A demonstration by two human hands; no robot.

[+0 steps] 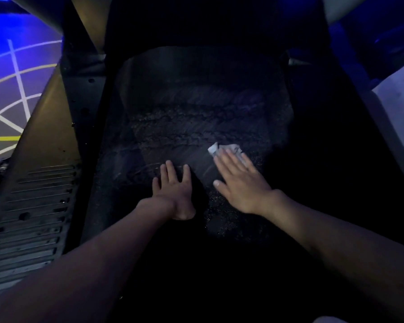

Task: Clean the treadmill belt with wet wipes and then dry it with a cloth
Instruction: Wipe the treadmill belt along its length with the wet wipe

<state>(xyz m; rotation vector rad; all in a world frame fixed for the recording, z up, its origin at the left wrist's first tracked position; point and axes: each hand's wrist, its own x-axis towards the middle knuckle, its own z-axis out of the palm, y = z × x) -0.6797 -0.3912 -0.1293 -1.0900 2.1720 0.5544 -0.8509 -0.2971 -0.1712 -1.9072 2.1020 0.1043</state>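
Note:
The black treadmill belt [196,113] fills the middle of the dim view, with wet streaks and dull patches across it. My right hand [240,180] lies flat with straight fingers, pressing a crumpled white wet wipe [222,149] onto the belt; the wipe sticks out past the fingertips. My left hand [173,187] rests flat on the belt to the left of it, fingers spread, holding nothing. No cloth is visible.
A grey ribbed side rail [33,217] runs along the belt's left edge, with a metal upright [56,127] above it. The floor at the left [9,89] is blue-lit with white and yellow lines. A pale panel [399,108] stands at the right.

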